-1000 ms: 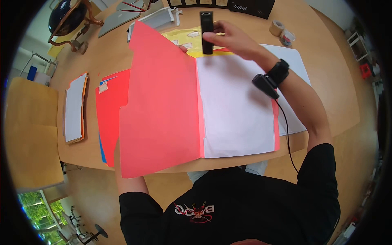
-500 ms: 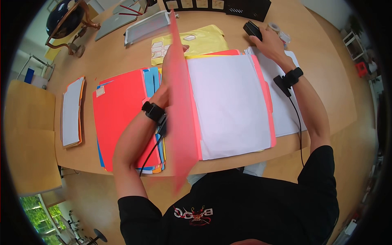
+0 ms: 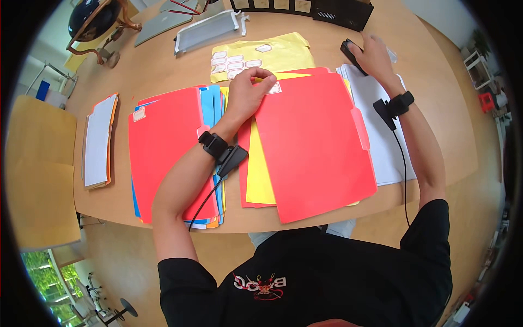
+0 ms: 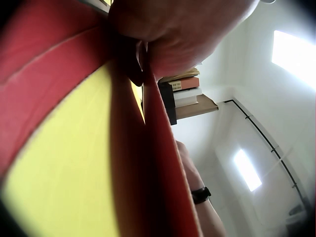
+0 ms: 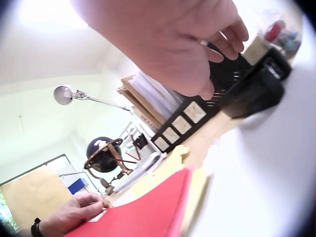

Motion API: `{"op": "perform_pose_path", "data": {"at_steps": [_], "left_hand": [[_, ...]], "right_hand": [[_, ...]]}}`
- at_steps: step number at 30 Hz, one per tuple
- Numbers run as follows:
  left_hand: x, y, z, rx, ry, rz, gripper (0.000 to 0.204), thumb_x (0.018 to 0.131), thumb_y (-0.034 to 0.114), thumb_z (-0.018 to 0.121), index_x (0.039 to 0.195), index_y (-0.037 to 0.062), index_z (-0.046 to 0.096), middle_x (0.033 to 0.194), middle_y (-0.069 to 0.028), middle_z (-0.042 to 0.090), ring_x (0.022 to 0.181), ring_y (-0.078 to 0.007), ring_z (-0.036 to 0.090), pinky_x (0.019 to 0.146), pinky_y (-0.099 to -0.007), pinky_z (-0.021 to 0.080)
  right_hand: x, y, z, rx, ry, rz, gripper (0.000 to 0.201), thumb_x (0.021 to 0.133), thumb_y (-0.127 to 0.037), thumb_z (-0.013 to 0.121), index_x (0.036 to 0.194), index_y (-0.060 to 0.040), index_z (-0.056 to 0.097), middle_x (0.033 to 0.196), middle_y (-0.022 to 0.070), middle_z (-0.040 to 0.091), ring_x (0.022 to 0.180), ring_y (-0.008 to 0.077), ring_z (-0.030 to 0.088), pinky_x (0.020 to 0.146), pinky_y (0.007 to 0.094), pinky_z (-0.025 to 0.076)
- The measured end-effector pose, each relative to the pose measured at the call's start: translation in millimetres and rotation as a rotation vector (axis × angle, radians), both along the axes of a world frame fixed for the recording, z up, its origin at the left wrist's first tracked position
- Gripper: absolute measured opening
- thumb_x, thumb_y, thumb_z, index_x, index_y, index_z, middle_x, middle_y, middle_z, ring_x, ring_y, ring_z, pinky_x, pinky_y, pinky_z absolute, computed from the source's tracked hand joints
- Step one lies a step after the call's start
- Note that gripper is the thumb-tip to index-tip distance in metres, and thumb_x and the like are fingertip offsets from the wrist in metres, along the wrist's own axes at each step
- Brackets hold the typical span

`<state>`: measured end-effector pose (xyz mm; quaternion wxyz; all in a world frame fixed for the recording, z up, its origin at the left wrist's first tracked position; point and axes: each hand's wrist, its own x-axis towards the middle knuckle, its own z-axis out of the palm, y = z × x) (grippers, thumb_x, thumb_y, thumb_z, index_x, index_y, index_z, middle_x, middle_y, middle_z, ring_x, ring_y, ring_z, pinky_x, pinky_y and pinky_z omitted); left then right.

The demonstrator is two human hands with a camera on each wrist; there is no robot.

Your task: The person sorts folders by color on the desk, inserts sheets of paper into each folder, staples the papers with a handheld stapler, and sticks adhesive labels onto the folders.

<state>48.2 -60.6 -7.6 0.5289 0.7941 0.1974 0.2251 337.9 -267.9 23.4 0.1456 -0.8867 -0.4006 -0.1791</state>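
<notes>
My left hand [image 3: 248,95] pinches the top left corner of a closed red folder [image 3: 321,147], which lies tilted over a yellow folder [image 3: 259,174] and another red one. In the left wrist view, that hand [image 4: 182,34] is at the folder's edge [image 4: 168,148], with yellow [image 4: 64,163] beside it. My right hand [image 3: 376,60] is next to a black stapler [image 3: 353,57] at the top of a white paper stack [image 3: 381,136]. The right wrist view has loosely bent fingers above the stapler [image 5: 256,91], with no grip visible.
A stack of red and blue folders [image 3: 163,152] lies left of centre, with a smaller pile [image 3: 99,141] farther left. Behind are a yellow envelope [image 3: 261,54], a grey tray [image 3: 207,32], a black organizer [image 3: 343,13] and a globe [image 3: 92,19].
The red folder's cover has swung from left to right, hiding the white sheets inside. My right hand and the stapler have moved right, down to the paper stack, and the hand has loosened.
</notes>
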Motion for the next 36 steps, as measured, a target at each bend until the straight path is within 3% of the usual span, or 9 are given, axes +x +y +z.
{"op": "perform_pose_path", "data": {"at_steps": [1,3,5,7,10,17,23,29,36], "left_hand": [[1.8,0.9,-0.6,0.0,0.007,-0.017,0.031,0.086,0.021,0.073,0.104,-0.004,0.069,0.095,-0.0102,0.072,0.089,-0.0161,0.067,0.081,-0.029,0.052],[1.7,2.4,-0.5,0.001,0.019,-0.034,0.034,0.084,0.021,0.073,0.107,-0.0041,0.068,0.1,-0.0117,0.072,0.094,-0.0173,0.067,0.084,-0.0291,0.052],[0.7,3.2,2.7,0.099,0.05,-0.142,0.038,0.086,0.018,0.074,0.117,-0.0008,0.065,0.11,-0.0085,0.068,0.096,-0.0127,0.063,0.085,-0.0269,0.051],[0.0,4.7,4.4,0.021,0.058,-0.181,0.041,0.084,0.014,0.075,0.12,-0.0011,0.063,0.113,-0.0093,0.067,0.099,-0.0131,0.063,0.086,-0.0273,0.051],[-1.3,8.6,3.6,-0.094,0.087,-0.196,0.048,0.08,0.008,0.077,0.124,-0.0014,0.06,0.115,-0.0106,0.066,0.102,-0.014,0.062,0.087,-0.0277,0.052],[-2.0,7.4,3.2,-0.262,0.061,-0.111,0.047,0.082,0.003,0.076,0.124,-0.0017,0.055,0.116,-0.0136,0.064,0.096,-0.0164,0.066,0.083,-0.0268,0.055],[-2.3,5.8,6.4,-0.506,-0.123,-0.046,0.04,0.09,0.004,0.07,0.125,-0.0013,0.052,0.11,-0.015,0.069,0.095,-0.0162,0.068,0.08,-0.0279,0.057],[1.2,1.7,6.0,-0.497,-0.251,-0.082,0.037,0.093,0.007,0.068,0.124,-0.0008,0.05,0.104,-0.0134,0.071,0.089,-0.0145,0.068,0.077,-0.0265,0.057],[2.0,6.9,5.8,-0.598,-0.279,0.048,0.036,0.093,0.012,0.07,0.122,-0.0005,0.052,0.096,-0.01,0.07,0.086,-0.0133,0.068,0.072,-0.0257,0.056]], "right_hand": [[-5.1,11.1,5.2,0.164,-0.106,0.099,0.045,0.09,-0.038,0.064,0.114,0.0006,0.066,0.108,0.0213,0.066,0.097,0.0367,0.064,0.084,0.0449,0.051],[-49.1,43.9,41.9,-0.055,0.407,0.172,0.042,0.093,-0.031,0.063,0.12,0.0012,0.064,0.112,0.0202,0.068,0.101,0.0325,0.066,0.088,0.039,0.052],[-74.4,75.1,20.7,0.104,0.429,0.572,0.036,0.095,-0.023,0.061,0.121,-0.0001,0.064,0.118,0.0179,0.068,0.107,0.0318,0.066,0.093,0.0381,0.052],[-101.2,103.8,10.1,-0.005,0.382,0.665,0.035,0.096,-0.019,0.057,0.126,-0.0027,0.062,0.12,0.0177,0.067,0.108,0.033,0.065,0.094,0.0395,0.051],[-126.6,129.7,5.1,-0.203,0.482,0.602,0.038,0.095,-0.014,0.055,0.131,-0.0051,0.06,0.118,0.0181,0.068,0.106,0.0366,0.064,0.091,0.0416,0.051],[-118.3,125.6,-3.4,0.033,0.573,0.789,0.033,0.095,-0.018,0.058,0.124,-0.0021,0.064,0.1,0.0157,0.073,0.09,0.0251,0.069,0.08,0.0359,0.053],[-142.8,82.2,15.2,-0.073,0.569,0.481,0.036,0.088,-0.032,0.067,0.105,-0.0013,0.072,0.094,0.0167,0.073,0.084,0.0287,0.07,0.077,0.0368,0.054],[-111.6,55.3,14.7,0.102,0.669,0.615,0.038,0.084,-0.035,0.074,0.1,-0.0002,0.073,0.087,0.0146,0.071,0.077,0.0224,0.068,0.075,0.0321,0.053],[-92.8,-10.9,13.4,0.247,0.573,0.244,0.044,0.086,-0.028,0.076,0.117,0.0016,0.065,0.091,0.0105,0.071,0.08,0.017,0.068,0.074,0.0278,0.053]]}}
